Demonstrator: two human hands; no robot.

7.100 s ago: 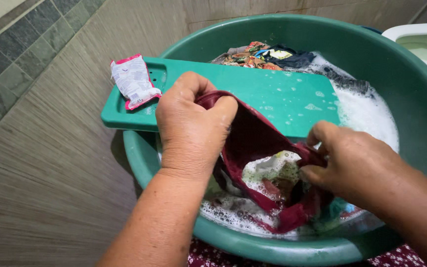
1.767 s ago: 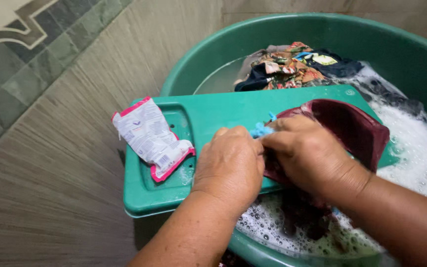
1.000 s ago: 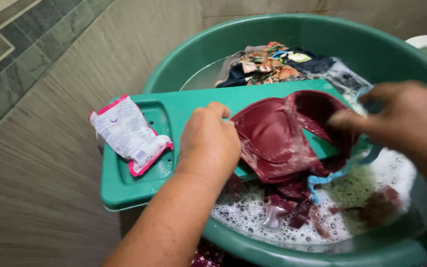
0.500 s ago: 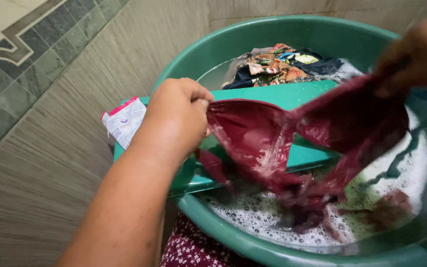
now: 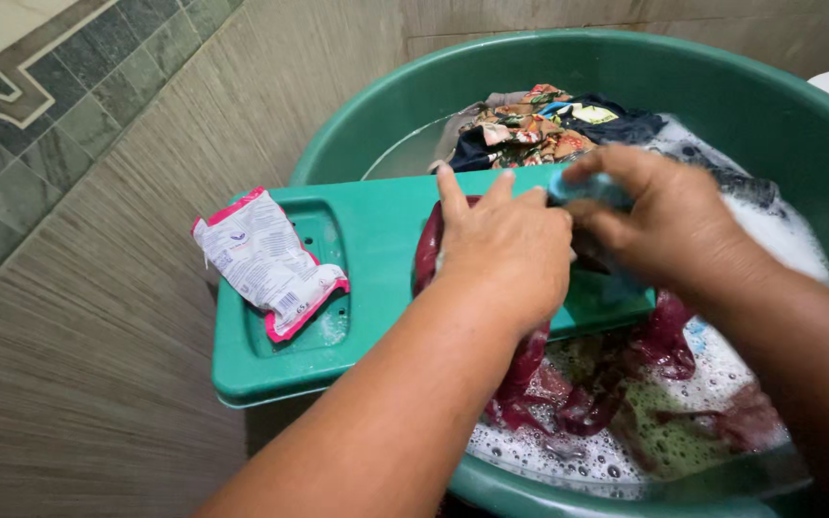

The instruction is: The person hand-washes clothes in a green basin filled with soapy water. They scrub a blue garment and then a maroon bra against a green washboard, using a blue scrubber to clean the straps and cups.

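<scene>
Left hand (image 5: pixel 506 249) fingers spread flat on maroon cloth (image 5: pixel 530 364); right hand (image 5: pixel 669 225) fingers clamped on blue brush (image 5: pixel 582 187).

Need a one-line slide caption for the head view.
Left hand presses maroon cloth on green washboard; right hand scrubs over soapy basin.

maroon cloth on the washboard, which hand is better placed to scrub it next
Right, probably. The right hand already grips a blue brush above the maroon cloth, while the left hand lies flat, pinning it on the green washboard.
</scene>
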